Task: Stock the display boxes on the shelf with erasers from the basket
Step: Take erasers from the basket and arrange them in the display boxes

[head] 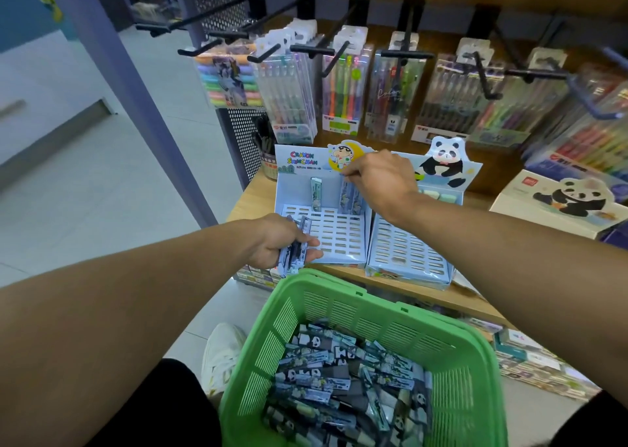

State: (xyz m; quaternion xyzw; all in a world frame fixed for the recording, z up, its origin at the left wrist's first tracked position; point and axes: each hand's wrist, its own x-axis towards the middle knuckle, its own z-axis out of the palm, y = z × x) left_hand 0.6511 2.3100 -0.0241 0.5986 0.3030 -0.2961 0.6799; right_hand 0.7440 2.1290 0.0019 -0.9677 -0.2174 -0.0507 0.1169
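Note:
A green basket (pixel 452 341) in front of me holds several panda-print erasers (pixel 326 375). Two pale blue display boxes stand on the wooden shelf: the left box (pixel 326 239) with a cartoon header, and the right box (pixel 404 252) with a panda header. My left hand (pixel 282 242) grips a small bundle of erasers (pixel 292 259) at the left box's front corner. My right hand (pixel 377 178) pinches the top of an eraser (pixel 350 198) standing upright in the back row of the left box. One more eraser (pixel 316 193) stands to its left.
Packs of pens (pixel 343 93) hang on black hooks (pixel 312 50) above the boxes. A panda-printed carton (pixel 564 201) lies on the shelf at the right. A perforated metal panel (pixel 238 140) stands left of the shelf. My white shoe (pixel 221 351) shows on the floor.

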